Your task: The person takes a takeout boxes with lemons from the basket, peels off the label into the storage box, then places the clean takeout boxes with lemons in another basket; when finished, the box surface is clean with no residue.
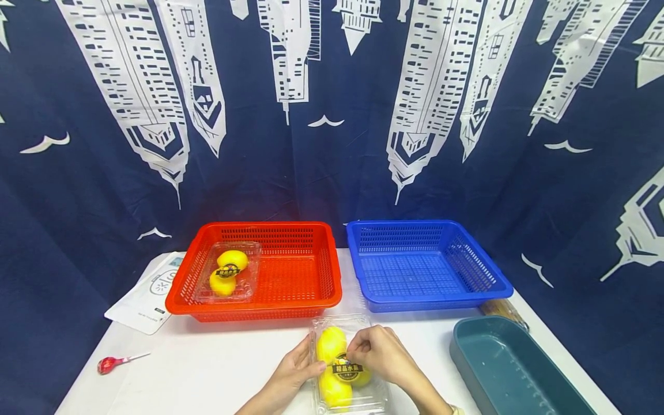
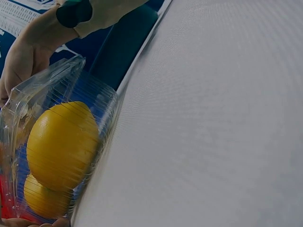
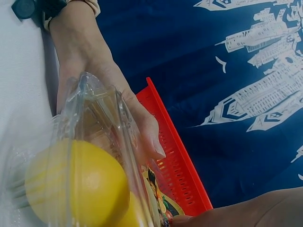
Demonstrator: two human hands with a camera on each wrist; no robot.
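Note:
A clear plastic clamshell box (image 1: 376, 397) with yellow lemons (image 1: 334, 391) inside sits at the front of the table. My left hand (image 1: 290, 372) grips its left side, thumb over the lid. A black and gold fruit sticker (image 1: 346, 369) lies across the lid. The curled fingers of my right hand (image 1: 381, 353) pinch the sticker's upper right edge; the exact contact is partly hidden. In the left wrist view, two lemons (image 2: 64, 144) show through the ribbed box wall. From the right wrist, the sticker (image 3: 163, 198) appears at the lid beside a fingertip.
Behind stands a red basket (image 1: 290, 302) holding another clear box of lemons (image 1: 223, 282) with a sticker. To its right is a blue basket (image 1: 430, 301). A teal tray (image 1: 510, 369) lies at right, a lollipop (image 1: 109, 364) at left, and a white printed packet (image 1: 142, 302) beside the red basket.

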